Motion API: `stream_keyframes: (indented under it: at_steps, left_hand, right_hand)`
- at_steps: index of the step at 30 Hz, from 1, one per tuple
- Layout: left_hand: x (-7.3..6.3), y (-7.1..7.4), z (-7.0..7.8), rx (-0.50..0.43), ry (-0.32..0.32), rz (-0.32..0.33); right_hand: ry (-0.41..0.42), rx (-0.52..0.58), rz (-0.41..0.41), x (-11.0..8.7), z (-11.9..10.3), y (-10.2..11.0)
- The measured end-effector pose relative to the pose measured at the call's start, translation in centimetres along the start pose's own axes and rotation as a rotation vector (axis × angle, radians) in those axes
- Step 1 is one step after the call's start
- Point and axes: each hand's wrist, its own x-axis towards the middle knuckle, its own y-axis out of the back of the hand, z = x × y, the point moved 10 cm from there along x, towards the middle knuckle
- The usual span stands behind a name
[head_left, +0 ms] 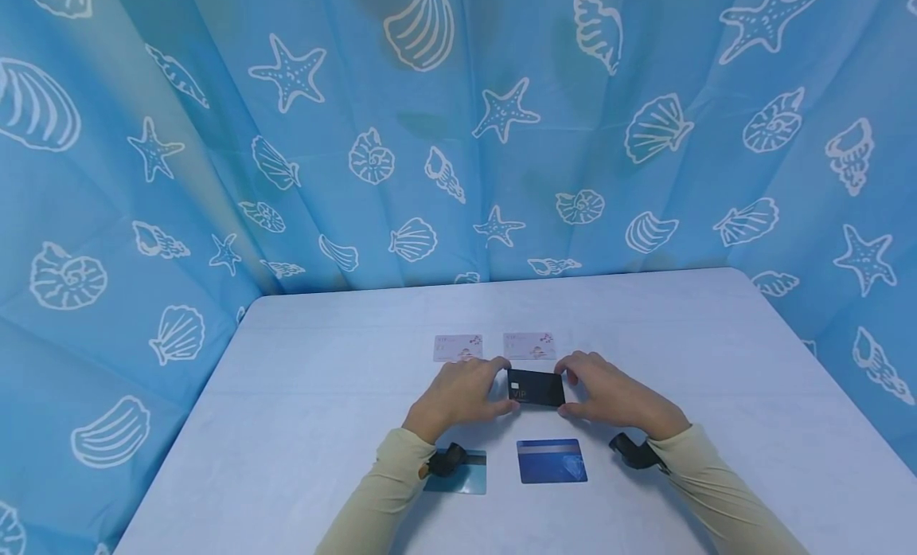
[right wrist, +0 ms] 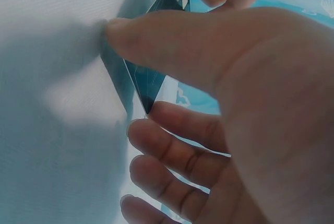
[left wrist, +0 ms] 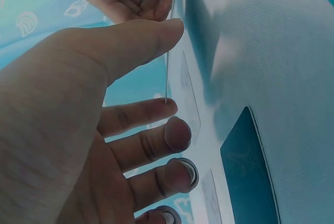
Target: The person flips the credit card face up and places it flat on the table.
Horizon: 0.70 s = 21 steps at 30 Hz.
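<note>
A black card (head_left: pixel 537 388) marked VIP is held by its two short ends above the table, its face tilted toward the head camera. The left hand (head_left: pixel 462 392) pinches its left end between thumb and index finger. At the opposite end, the right hand (head_left: pixel 609 388) grips the card's corners the same way. In the left wrist view the card appears as a thin edge between the thumb and index finger of the left hand (left wrist: pixel 88 93). The right wrist view shows the card (right wrist: pixel 148 83) partly behind the thumb of the right hand (right wrist: pixel 250 88).
Beyond the hands, two pale pink cards (head_left: pixel 454 346) lie side by side on the white table (head_left: pixel 322 356). Nearer lie a dark blue card (head_left: pixel 552 461) and a teal card (head_left: pixel 469 481), the latter partly covered by the left wrist camera (head_left: pixel 447 459). A shell-patterned blue curtain (head_left: pixel 430 141) stands behind.
</note>
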Motion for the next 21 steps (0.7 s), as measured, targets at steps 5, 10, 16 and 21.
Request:
stream_keyframes:
  at_steps: [5,10,16,21]
  left_hand:
    - [0.04,-0.23,0.11,0.008,0.006,-0.013]
    - [0.12,-0.50,0.16,0.026,0.009,-0.021]
    - [0.16,-0.86,0.14,0.042,0.005,-0.020]
    - [0.11,-0.90,0.16,0.049,0.010,-0.024]
  right_hand:
    - [0.002,0.005,-0.006,0.07,0.02,-0.12]
    - [0.005,0.007,-0.006,0.06,0.06,-0.12]
    - [0.011,0.006,-0.007,0.08,0.10,-0.18]
    - [0.010,0.005,-0.009,0.12,0.18,-0.29]
